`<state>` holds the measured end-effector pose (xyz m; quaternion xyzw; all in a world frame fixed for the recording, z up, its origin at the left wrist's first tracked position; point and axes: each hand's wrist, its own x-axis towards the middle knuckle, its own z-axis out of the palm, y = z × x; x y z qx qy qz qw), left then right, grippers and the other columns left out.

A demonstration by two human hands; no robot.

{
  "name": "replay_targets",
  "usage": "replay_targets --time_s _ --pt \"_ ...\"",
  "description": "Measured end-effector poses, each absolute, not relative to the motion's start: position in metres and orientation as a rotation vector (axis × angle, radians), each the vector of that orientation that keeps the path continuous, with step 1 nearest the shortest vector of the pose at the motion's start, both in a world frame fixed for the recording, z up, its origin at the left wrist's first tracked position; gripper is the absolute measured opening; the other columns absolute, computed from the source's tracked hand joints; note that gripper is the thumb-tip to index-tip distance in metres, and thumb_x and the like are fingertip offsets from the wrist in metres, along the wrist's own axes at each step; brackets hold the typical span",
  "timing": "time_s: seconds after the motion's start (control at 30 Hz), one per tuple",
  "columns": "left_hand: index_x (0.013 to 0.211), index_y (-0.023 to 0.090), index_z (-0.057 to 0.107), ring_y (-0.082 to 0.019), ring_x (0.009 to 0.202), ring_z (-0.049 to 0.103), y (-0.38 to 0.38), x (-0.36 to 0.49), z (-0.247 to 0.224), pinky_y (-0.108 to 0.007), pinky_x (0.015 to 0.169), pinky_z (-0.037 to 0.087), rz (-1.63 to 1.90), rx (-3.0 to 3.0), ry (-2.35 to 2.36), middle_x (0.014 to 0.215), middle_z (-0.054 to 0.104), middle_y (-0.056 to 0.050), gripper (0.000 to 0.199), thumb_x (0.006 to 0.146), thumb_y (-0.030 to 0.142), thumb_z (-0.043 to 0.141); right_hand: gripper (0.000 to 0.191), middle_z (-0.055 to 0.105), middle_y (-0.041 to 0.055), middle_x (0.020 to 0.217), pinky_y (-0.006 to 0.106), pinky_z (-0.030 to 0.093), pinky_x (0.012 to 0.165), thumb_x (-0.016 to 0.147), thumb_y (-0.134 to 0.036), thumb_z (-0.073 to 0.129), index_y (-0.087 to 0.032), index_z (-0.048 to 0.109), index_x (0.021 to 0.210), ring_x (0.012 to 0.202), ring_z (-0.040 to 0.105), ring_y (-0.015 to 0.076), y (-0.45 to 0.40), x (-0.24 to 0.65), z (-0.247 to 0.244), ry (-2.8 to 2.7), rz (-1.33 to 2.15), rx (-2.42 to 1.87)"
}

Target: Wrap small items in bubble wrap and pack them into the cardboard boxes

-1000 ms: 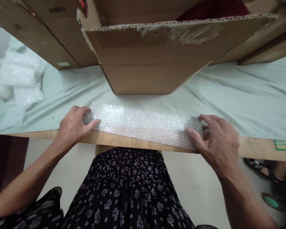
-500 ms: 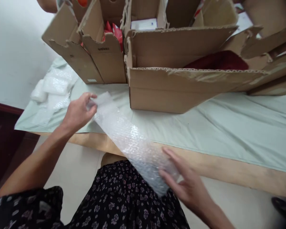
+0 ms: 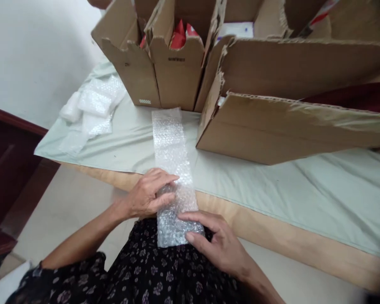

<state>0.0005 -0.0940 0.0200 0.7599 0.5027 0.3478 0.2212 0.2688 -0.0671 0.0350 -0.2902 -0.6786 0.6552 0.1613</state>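
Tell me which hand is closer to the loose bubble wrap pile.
Left. The left hand is at the long strip, right of the pile and toward the body; the right hand is farther both ways.

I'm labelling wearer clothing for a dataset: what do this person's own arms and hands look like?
Left hand and right hand are bare: no gloves, rings or watch visible. A loose black sleeve with small pale flowers covers the upper left arm; no right sleeve shows.

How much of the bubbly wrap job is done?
Maybe the pile of bubble wrap is done. The left hand and right hand are on one long strip, which pokes past the wooden edge. That strip seems left to finish: it lies stretched out, off the pile.
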Motion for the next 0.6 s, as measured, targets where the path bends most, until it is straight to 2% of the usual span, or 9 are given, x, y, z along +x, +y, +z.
replay_targets --time_s 0.1,0.17,0.27,0.33,0.37,0.43,0.5,0.6 --pt "0.164 0.026 0.038 -0.029 0.119 0.068 -0.119 0.005 0.016 -0.051 0.106 0.052 1.093 1.702 1.253 0.118 0.077 -0.011 0.065 0.108 0.058 0.044 0.045 0.079 0.0068 0.119 0.042 0.061 0.094 0.093 -0.057 0.070 -0.028 0.076 0.127 0.107 0.075 0.0262 -0.049 0.258 0.045 -1.619 2.201 -0.639" --pt "0.169 0.026 0.028 -0.030 0.122 0.068 -0.120 0.006 0.013 -0.050 0.107 0.054 1.162 1.503 1.195 0.124 0.076 -0.013 0.074 0.107 0.065 0.041 0.053 0.076 0.0080 0.126 0.045 0.060 0.099 0.093 -0.063 0.068 -0.029 0.071 0.133 0.114 0.073 0.0279 -0.033 0.239 0.042 -1.425 2.219 -0.579" --pt "0.171 0.024 0.017 -0.028 0.117 0.072 -0.117 0.014 0.007 -0.046 0.104 0.057 1.250 1.390 1.327 0.127 0.074 -0.014 0.085 0.103 0.054 0.059 0.066 0.070 0.0109 0.140 0.046 0.059 0.102 0.093 -0.060 0.067 -0.030 0.054 0.151 0.131 0.065 0.0290 -0.012 0.207 0.025 -1.336 2.115 -0.669" --pt "0.171 0.022 0.012 -0.026 0.112 0.072 -0.117 0.022 0.001 -0.044 0.102 0.057 1.328 1.425 1.541 0.118 0.076 -0.012 0.093 0.100 0.045 0.066 0.077 0.065 0.0123 0.146 0.045 0.061 0.100 0.095 -0.057 0.066 -0.031 0.038 0.161 0.134 0.064 0.0278 -0.004 0.192 0.012 -1.329 2.041 -0.806" --pt "0.171 0.020 0.015 -0.025 0.108 0.072 -0.117 0.026 -0.001 -0.044 0.100 0.057 1.360 1.474 1.666 0.112 0.076 -0.010 0.091 0.099 0.041 0.068 0.079 0.063 0.0128 0.149 0.044 0.061 0.099 0.096 -0.056 0.065 -0.032 0.032 0.164 0.133 0.065 0.0270 -0.004 0.188 0.006 -1.334 2.002 -0.858" --pt "0.164 0.020 0.037 -0.023 0.097 0.070 -0.117 0.030 -0.004 -0.042 0.094 0.056 1.371 1.610 1.898 0.102 0.076 -0.007 0.072 0.099 0.032 0.066 0.079 0.060 0.0129 0.152 0.044 0.061 0.101 0.097 -0.052 0.065 -0.032 0.030 0.164 0.134 0.064 0.0259 -0.008 0.186 0.000 -1.369 1.924 -0.883" --pt "0.145 0.020 0.061 -0.021 0.089 0.067 -0.115 0.031 -0.004 -0.040 0.088 0.054 1.320 1.737 2.045 0.096 0.075 -0.005 0.044 0.101 0.024 0.062 0.068 0.061 0.0114 0.151 0.044 0.060 0.105 0.099 -0.046 0.064 -0.032 0.038 0.160 0.138 0.062 0.0248 -0.016 0.190 0.001 -1.466 1.825 -0.836" --pt "0.121 0.018 0.074 -0.021 0.088 0.066 -0.112 0.026 0.000 -0.040 0.086 0.050 1.214 1.858 2.124 0.091 0.077 -0.005 0.025 0.101 0.018 0.059 0.045 0.064 0.0080 0.149 0.045 0.057 0.110 0.102 -0.032 0.061 -0.032 0.055 0.147 0.138 0.062 0.0234 -0.026 0.203 0.010 -1.783 1.475 -0.781"
